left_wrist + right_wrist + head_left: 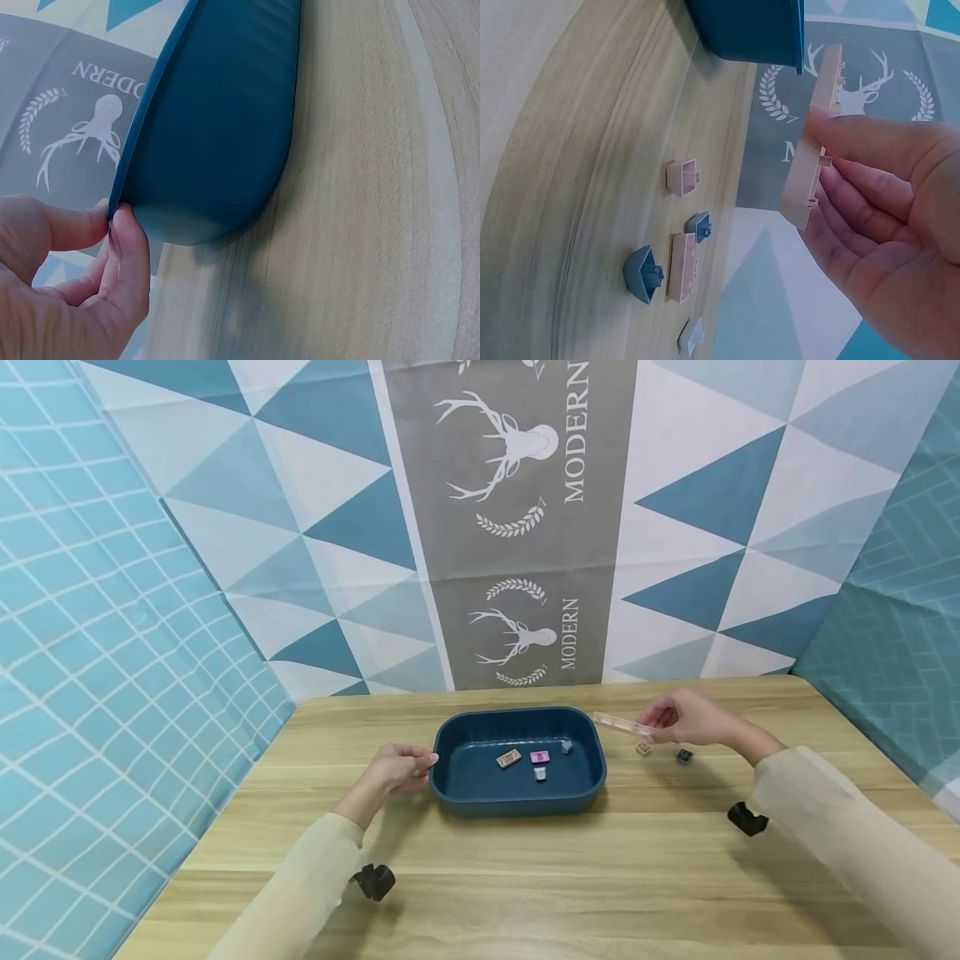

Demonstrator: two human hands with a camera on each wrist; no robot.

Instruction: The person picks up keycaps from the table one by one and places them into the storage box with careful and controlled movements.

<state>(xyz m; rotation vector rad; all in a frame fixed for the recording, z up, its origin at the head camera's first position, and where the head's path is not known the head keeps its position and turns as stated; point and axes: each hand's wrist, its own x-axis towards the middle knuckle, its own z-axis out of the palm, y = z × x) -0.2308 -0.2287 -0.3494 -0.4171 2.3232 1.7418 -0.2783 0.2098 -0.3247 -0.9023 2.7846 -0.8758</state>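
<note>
The spacebar keycap (802,176), a long, thin bar of pale pink, smooth plastic, hollow beneath with small stems along its underside, is pinched near its middle between the thumb and fingers of the right hand (900,195). Both its ends project past the grip; it hangs above the table, just beside the right end of the basin (517,807). That basin is smooth dark-blue plastic, a rounded rectangle with a thin rim, which the left hand (82,277) pinches at the opposite end. Inside lie a tan oblong keycap (508,758), a magenta keycap (539,757) and two pale ones. Below the right hand, a pink square keycap (679,178) and a blue-grey keycap (639,274) lie among others, stems showing, on the wood-grained table (487,877).
</note>
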